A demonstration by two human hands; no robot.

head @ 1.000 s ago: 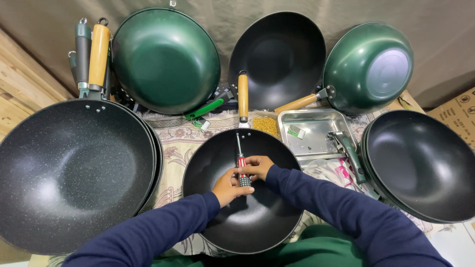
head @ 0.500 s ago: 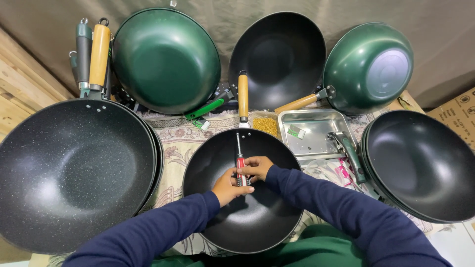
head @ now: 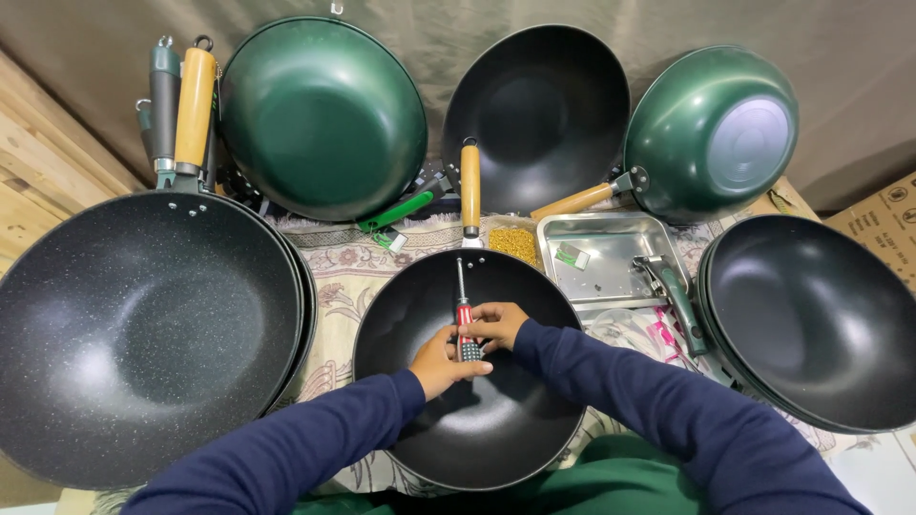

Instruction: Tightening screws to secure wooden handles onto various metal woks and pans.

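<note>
Hardly anything has shifted: both hands stay together on the screwdriver (head: 465, 324) inside the middle wok (head: 477, 420), left hand (head: 441, 360) and right hand (head: 498, 324) pinching its grip, shaft aimed at 12 o'clock toward the handle (head: 469, 195); a slipped tip could scratch the coating
</note>
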